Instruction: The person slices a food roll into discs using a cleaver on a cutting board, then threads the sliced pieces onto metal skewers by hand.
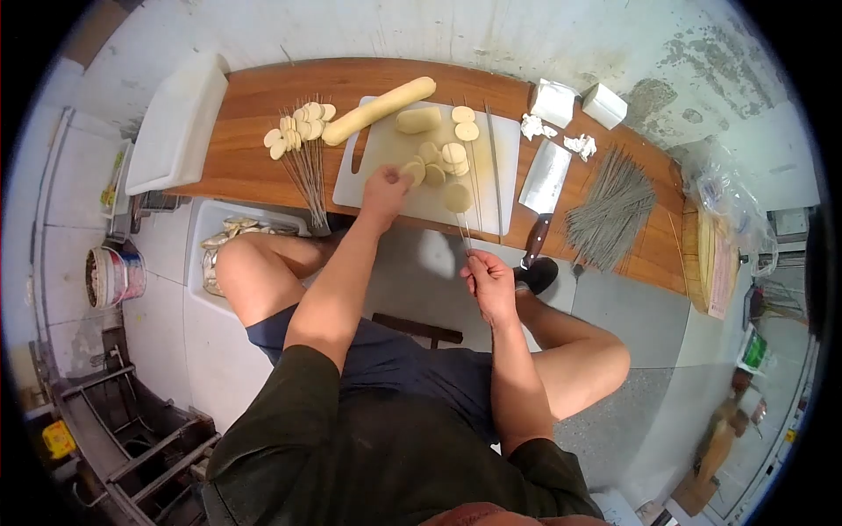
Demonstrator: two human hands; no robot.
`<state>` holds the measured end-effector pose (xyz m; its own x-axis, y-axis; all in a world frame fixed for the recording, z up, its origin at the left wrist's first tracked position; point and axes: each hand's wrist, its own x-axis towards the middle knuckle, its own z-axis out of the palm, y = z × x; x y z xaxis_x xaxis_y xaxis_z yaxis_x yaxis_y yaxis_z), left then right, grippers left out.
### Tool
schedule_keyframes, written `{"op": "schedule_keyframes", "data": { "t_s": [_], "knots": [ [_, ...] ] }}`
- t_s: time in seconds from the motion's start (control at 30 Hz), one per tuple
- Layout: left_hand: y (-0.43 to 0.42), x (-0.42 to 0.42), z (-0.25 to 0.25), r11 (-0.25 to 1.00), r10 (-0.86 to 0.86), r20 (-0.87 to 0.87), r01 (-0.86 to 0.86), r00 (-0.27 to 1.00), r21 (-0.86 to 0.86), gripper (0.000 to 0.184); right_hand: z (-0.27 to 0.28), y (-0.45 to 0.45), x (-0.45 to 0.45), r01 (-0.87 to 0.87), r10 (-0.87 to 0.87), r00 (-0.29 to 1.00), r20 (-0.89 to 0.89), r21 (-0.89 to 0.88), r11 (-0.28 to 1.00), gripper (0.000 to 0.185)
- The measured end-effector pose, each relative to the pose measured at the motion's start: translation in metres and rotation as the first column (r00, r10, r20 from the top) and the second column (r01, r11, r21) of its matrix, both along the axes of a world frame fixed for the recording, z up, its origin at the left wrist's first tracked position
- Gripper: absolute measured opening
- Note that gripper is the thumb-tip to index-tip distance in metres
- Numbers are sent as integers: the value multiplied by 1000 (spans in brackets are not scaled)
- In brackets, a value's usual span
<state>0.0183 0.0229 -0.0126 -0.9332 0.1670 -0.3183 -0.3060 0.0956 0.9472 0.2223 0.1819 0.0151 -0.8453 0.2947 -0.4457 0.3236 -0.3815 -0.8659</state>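
My left hand [386, 198] is at the front left of the white cutting board [382, 140], fingers pinched on a round pale-yellow slice [412, 174]. Below the board's front edge, my right hand [489, 280] grips thin skewers [466, 235], with one round slice [456, 197] at their far end. Loose slices [453, 159] lie in a small pile beside my left fingers. Behind them sits a short cut piece [417, 120] of the same food, and a long uncut roll [379, 111] lies across the board's left corner. Two slices [465, 124] on skewers rest at the board's right.
A cleaver [545, 175] lies right of the board, its handle over the table's front edge. Farther right is a heap of skewers [611, 210]. Filled skewers [301, 130] lie at left. White blocks [554, 103] and crumpled tissue [535, 127] sit behind. A white bin [180, 123] stands far left.
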Motion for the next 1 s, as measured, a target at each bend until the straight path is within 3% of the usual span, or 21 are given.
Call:
{"op": "schedule_keyframes", "data": {
  "t_s": [0.03, 0.13, 0.33, 0.43, 0.83, 1.0],
  "knots": [
    [-2, 2, 8, 980, 48, 94, -65, 994, 187, 22, -1, -1, 0, -13, 13, 1000, -11, 1, 1000, 17],
    [-9, 5, 38, 899, 73, 210, -156, 975, 410, 22, -3, -3, 1, -66, 66, 997, -37, 6, 998, 18],
    [-17, 9, 68, 803, 17, 192, -128, 981, 583, 21, 2, -9, 3, -154, 156, 986, -54, 39, 987, 17],
    [-19, 12, 78, 818, 1, 125, -73, 992, 571, 32, 6, -11, 4, -151, 152, 987, -60, 21, 988, 15],
    [-22, -3, 101, 822, 14, 175, -110, 985, 558, 28, 11, -11, 10, -150, 151, 985, -87, 15, 989, 12],
    [-21, -4, 110, 817, 14, 106, -72, 994, 572, 30, 12, -11, 10, -146, 148, 987, -57, 38, 988, 12]
  ]
}}
